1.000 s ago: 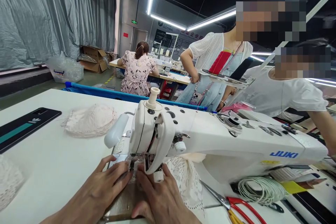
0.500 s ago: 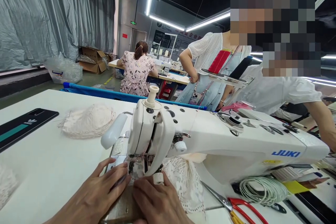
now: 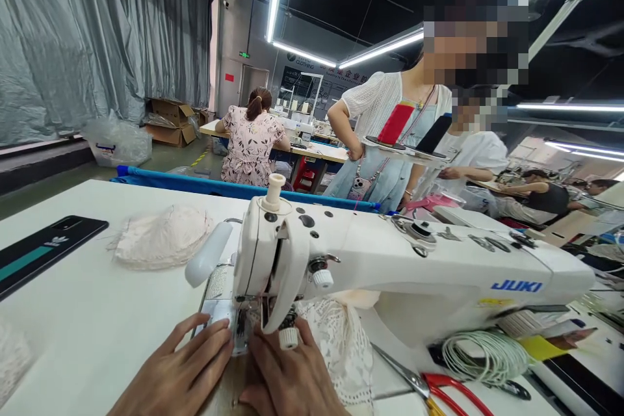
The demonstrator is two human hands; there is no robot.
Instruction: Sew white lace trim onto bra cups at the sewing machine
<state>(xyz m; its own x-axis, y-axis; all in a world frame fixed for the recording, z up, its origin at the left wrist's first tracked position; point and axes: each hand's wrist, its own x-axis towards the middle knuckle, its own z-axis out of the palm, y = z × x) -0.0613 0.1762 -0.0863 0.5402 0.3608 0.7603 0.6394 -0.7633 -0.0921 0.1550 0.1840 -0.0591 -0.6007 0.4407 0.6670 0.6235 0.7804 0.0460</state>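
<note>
My left hand (image 3: 182, 364) lies palm down, its fingers stretched flat beside the needle plate of a white sewing machine (image 3: 361, 240). My right hand (image 3: 292, 370) is bent close in under the needle area, its fingers together and pressed down on white lace fabric (image 3: 338, 338). Most of that lace bunches out to the right of this hand, under the machine arm. The right fingertips and the edge of the fabric at the presser foot are partly hidden by the machine head and the hand itself.
A stack of pale fabric cups (image 3: 163, 237) and a black phone (image 3: 49, 250) lie left. Red-handled scissors (image 3: 439, 387) and a coil of pale green cord (image 3: 482, 356) are right. Thread cones (image 3: 397, 123) stand behind the machine. Co-workers (image 3: 256, 136) sit and stand beyond.
The view has tilted up slightly, so the machine appears lower and further left. My left hand's fingers sit slightly apart from the machine head. A standing person at right has straightened and moved back.
</note>
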